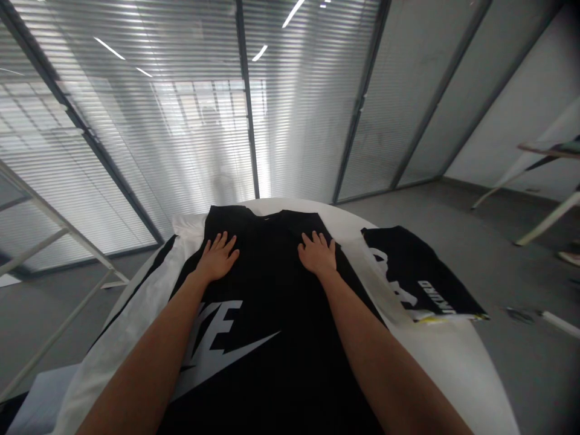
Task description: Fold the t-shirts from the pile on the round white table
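**Head view: two flat palms on a black shirt**

Head camera looks down along both bare forearms to a round white table. A black T-shirt with a large white logo lies spread flat across the table's middle, its collar toward the far edge and its hem running off the near edge beneath the arms.

The left hand rests palm-down on the shirt's upper left part, fingers loosely spread and pointing to the far edge; it grips nothing. The right hand lies the same way on the upper right part, flat and released, pressing the cloth and not pinching it. The two hands sit level with each other, well apart, just below the collar.

A white cloth with a black stripe lies along the table's left edge, partly under the shirt. Near the right edge lies a folded black garment with white print, close to the shirt; whether they touch cannot be told. Behind the table stand glass walls with blinds.
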Available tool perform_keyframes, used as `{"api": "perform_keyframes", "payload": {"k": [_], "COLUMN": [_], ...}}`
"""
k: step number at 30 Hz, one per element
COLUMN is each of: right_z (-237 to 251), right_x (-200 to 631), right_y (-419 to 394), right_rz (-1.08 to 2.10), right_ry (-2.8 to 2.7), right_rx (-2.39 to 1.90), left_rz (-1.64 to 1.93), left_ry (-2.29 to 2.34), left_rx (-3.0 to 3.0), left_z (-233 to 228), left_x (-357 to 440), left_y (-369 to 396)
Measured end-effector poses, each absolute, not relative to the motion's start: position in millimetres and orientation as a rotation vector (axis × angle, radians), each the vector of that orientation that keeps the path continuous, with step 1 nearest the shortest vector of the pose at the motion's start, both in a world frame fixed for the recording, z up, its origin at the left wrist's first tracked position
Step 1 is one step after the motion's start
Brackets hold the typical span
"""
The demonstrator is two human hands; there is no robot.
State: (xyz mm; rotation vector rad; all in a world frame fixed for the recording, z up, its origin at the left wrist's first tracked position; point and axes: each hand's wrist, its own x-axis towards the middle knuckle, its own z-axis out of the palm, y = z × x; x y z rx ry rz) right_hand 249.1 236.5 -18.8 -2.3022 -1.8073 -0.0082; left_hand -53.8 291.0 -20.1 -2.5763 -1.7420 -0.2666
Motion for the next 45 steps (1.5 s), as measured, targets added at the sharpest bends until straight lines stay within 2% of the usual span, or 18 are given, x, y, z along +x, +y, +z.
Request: {"api": "perform_keyframes", "payload": {"k": [12, 25, 35, 45], "right_z": [-19.8, -0.8, 20.2, 13.7], "right_x": [249.1, 267.2, 299.1, 312.2], "right_y": [237.0, 243.1, 223.6, 232.1], "right_rz": [-0.029, 0.091, 0.21, 0.337], "right_ry": [-1.805, -1.473, -1.226, -1.296], "right_rx": [-2.294, -2.055, -2.456, -2.53], "left_rz": [-0.17, -0.355, -0.399, -0.428], "left_ry": [-1.778, -1.739, -1.748, -1.745], "left_rx": [-2.61, -2.536, -2.545, -2.547], "left_z": [-20.1, -15.7, -16.5, -16.7], "left_x": [-54.9, -52.4, -53.9, -54.0], "left_y": [292.9, 286.7, 287.5, 286.4]}}
